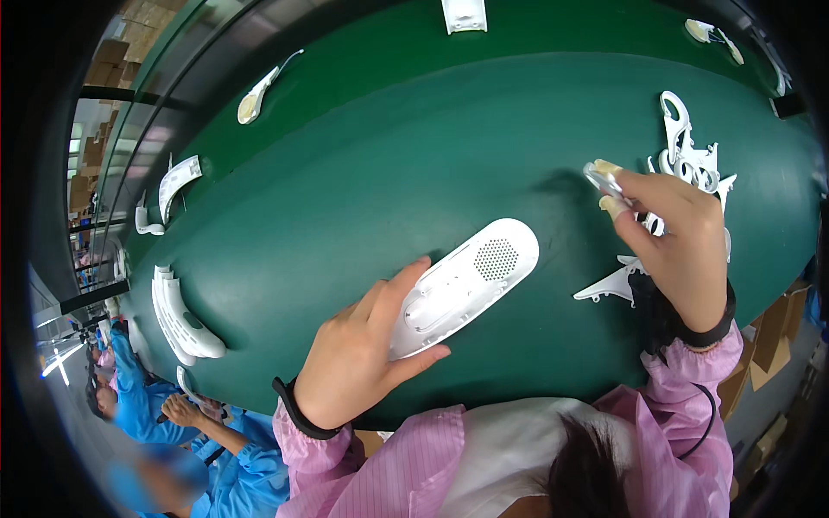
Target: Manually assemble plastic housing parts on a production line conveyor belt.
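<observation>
We do well to keep the perforated white oval shell (466,289) steady by its edges, clasped in our left hand (356,347), while our right hand (682,229), well apart from it, pinches a small translucent piece (594,174).

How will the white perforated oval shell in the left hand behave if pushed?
The white oval shell is probably stiff, showing no bend in the left hand. It is likely light for its size, looking shallow and thin-walled. Its elongated form makes rolling unlikely.
</observation>
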A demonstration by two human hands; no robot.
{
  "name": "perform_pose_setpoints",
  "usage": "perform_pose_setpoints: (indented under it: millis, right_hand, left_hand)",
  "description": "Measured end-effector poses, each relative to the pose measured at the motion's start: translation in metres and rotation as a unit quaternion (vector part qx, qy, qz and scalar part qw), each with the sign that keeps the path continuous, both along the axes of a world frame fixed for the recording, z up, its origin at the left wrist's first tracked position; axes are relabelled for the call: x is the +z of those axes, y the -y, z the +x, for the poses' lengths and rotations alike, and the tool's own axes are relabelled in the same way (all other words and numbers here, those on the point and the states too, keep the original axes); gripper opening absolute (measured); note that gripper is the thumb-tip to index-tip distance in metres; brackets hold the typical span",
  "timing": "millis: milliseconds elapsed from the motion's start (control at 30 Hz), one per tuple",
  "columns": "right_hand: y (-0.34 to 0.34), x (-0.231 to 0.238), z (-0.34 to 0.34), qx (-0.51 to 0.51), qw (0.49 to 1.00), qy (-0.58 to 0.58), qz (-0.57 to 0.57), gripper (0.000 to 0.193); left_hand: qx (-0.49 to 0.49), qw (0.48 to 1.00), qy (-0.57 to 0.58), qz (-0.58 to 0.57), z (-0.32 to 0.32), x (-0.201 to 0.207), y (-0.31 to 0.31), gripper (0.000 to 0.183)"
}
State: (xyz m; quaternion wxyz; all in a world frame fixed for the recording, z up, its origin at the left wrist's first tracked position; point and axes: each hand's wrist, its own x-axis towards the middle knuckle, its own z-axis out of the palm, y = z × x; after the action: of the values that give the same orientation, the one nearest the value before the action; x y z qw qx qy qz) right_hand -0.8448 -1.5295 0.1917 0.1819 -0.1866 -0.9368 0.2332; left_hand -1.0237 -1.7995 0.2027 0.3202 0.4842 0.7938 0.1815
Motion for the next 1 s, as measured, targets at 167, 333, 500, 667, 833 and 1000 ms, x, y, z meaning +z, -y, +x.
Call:
perform_pose_setpoints:
  millis: [167, 333, 500, 667, 833, 1000]
  right_hand:
    - [0.034, -0.005, -0.013, 0.168, 0.980, -0.071, 0.084, 0.029]
    - [0.059, -0.002, -0.016, 0.163, 0.982, -0.031, 0.092, 0.029]
    - [0.073, 0.004, -0.020, 0.175, 0.978, -0.030, 0.105, 0.024]
    - [0.080, -0.007, -0.020, 0.156, 0.982, -0.016, 0.108, 0.019]
    - [0.089, -0.008, -0.025, 0.125, 0.985, 0.002, 0.119, 0.023]
    - [0.100, -0.003, -0.034, 0.152, 0.976, 0.017, 0.154, 0.022]
  left_hand:
    - [-0.014, 1.000, -0.012, -0.015, 0.001, 0.005, 0.003, 0.086]
    - [0.000, 0.999, -0.024, -0.022, 0.013, 0.006, 0.007, 0.090]
    - [-0.002, 0.999, -0.031, 0.019, 0.019, 0.008, 0.010, 0.088]
    - [0.004, 0.999, -0.036, -0.007, 0.021, 0.003, 0.012, 0.078]
    - [-0.005, 0.998, -0.059, 0.010, 0.019, 0.003, 0.018, 0.076]
    - [-0.004, 0.998, -0.064, -0.014, 0.019, 0.008, 0.019, 0.078]
